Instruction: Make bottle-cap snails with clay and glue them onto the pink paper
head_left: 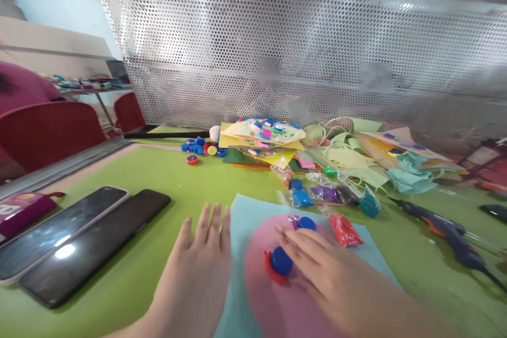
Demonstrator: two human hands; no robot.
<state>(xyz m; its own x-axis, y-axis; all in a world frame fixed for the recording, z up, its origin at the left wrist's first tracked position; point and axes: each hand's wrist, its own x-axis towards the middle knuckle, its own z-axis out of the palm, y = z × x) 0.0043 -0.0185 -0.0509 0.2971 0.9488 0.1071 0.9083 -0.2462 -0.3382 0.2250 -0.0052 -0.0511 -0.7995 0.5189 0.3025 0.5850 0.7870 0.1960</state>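
Blue plastic cap (pixel 281 261) sits pinned by the right hand (pixel 325 274) (flat fingers, gripping nothing) — splayed left hand (pixel 202 259) steadies light-blue paper (pixel 247 211).

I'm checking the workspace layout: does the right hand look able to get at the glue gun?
Probably yes. The right hand rests on the pink circle by the blue cap; the glue gun lies to its right on the table, with only flat paper and bare surface between.
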